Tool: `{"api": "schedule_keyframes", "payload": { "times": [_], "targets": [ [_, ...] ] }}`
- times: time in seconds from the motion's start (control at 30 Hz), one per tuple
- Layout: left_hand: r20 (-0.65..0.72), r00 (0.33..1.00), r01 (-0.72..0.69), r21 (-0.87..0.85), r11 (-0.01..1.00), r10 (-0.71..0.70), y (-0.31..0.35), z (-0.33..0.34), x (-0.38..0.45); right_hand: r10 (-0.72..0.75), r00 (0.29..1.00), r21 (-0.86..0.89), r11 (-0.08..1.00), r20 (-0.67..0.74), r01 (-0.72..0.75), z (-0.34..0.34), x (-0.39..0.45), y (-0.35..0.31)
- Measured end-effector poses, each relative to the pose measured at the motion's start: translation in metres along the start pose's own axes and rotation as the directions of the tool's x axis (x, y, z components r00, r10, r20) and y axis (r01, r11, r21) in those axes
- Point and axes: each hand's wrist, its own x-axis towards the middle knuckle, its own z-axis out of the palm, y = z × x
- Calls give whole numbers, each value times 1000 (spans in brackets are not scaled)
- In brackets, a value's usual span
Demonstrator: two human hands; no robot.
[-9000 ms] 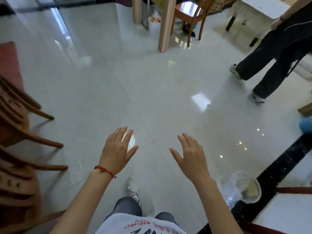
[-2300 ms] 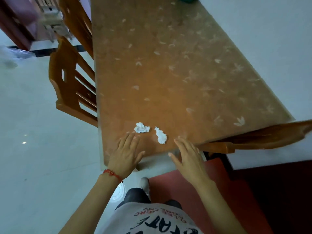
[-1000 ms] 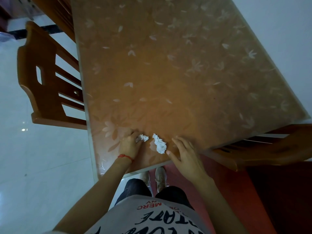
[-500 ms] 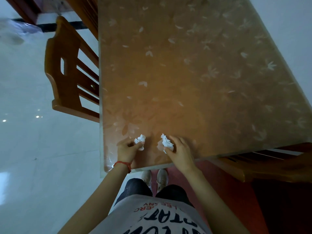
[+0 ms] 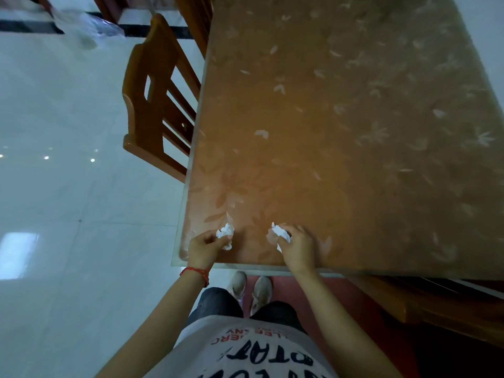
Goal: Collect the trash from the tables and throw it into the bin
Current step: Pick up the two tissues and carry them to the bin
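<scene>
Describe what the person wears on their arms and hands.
Both forearms are bare, no sleeves or gloves in view. The left hand has a thin red braided string bracelet at its wrist. The right hand shows no jewellery or watch.

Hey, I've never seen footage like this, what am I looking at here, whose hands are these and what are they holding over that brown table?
There is no machine here. A person wears a camera on the head, so the single view looks down past their chest and shoes at their own two bare hands. The left hand, with a red string bracelet on the wrist, pinches a small crumpled white tissue. The right hand grips a second crumpled white tissue. Both are at the near edge of a brown table with a pale leaf pattern. No other loose item shows on it. A wooden chair stands at its left side.
</scene>
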Motion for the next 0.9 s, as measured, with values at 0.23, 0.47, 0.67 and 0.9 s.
{"api": "schedule_keyframes", "payload": {
  "times": [0.23,0.47,0.67,0.9],
  "targets": [
    [-106,994,22,-156,988,-39,-6,-14,-15,137,964,476,848,227,-232,-5,-3,-18],
    [-217,970,35,-308,951,-106,-21,-47,-28,85,926,485,832,367,-269,2,-9,-61],
    [-294,946,4,-404,915,-133,-33,-93,-41,-24,882,415,888,470,-197,38,-26,-107],
    [-389,901,-35,-504,863,-191,-63,-184,-50,-81,814,348,925,576,-155,114,-74,-172]
  ]
}}
